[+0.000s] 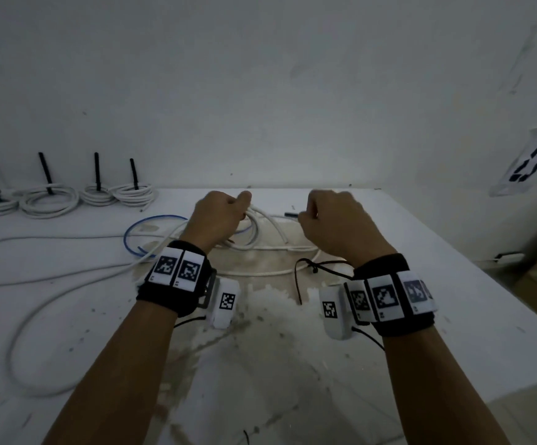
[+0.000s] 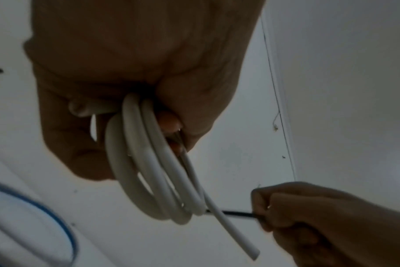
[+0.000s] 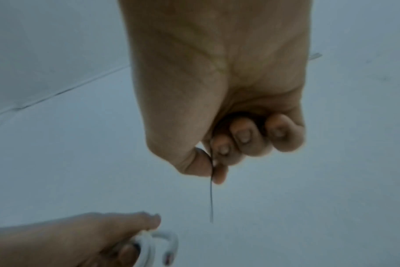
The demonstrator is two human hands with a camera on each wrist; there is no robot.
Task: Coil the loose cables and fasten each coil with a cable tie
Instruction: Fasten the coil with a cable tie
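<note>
My left hand [image 1: 220,216] grips a small coil of white cable [image 1: 262,228] above the white table [image 1: 389,284]; in the left wrist view several loops of the coil [image 2: 153,171] hang from the fist [image 2: 130,72] and a cut end sticks out low. My right hand [image 1: 334,223] pinches a thin black cable tie [image 1: 291,215] between thumb and forefinger, its tip pointing left at the coil. The tie [image 2: 231,213] reaches the coil's bottom in the left wrist view. In the right wrist view the tie [image 3: 211,198] juts from the pinch [image 3: 213,168], with the left hand [image 3: 80,240] and coil [image 3: 164,240] below.
Several tied white coils [image 1: 49,199] with upright black ties lie along the wall at the back left. A loose blue cable [image 1: 151,223] and long white cables [image 1: 36,277] spread over the left half. A thin black cord [image 1: 305,274] lies near my right wrist.
</note>
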